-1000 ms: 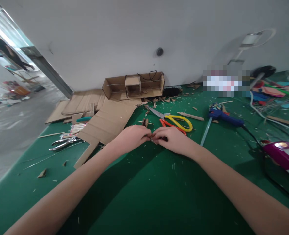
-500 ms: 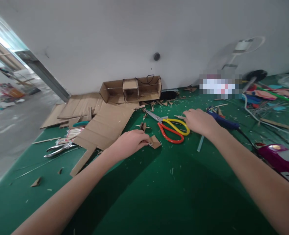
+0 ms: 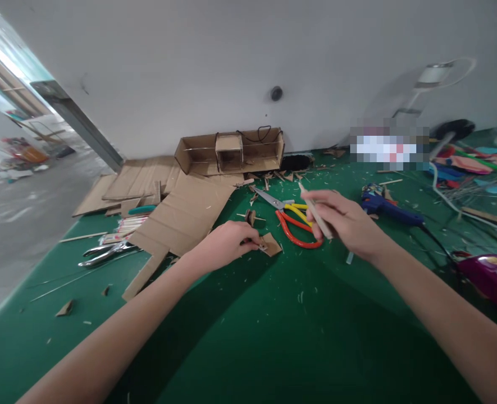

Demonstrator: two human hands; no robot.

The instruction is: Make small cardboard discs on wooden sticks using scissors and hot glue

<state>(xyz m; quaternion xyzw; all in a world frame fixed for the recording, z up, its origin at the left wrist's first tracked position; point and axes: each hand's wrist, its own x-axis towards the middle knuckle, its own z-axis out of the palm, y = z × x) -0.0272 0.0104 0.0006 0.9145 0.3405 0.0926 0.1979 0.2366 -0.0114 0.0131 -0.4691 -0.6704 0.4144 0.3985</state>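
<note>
Head view: right hand now grips wooden stick, lifted; left hand still pinches cardboard piece.

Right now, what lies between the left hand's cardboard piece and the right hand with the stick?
In the head view, the scissors lie between the cardboard piece held by the left hand and the right hand gripping the stick.

Even daylight, soft, warped edges

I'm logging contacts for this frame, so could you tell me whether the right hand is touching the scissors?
Apart. In the head view the right hand is lifted, gripping a wooden stick; the scissors lie flat on the mat beneath it.
</note>
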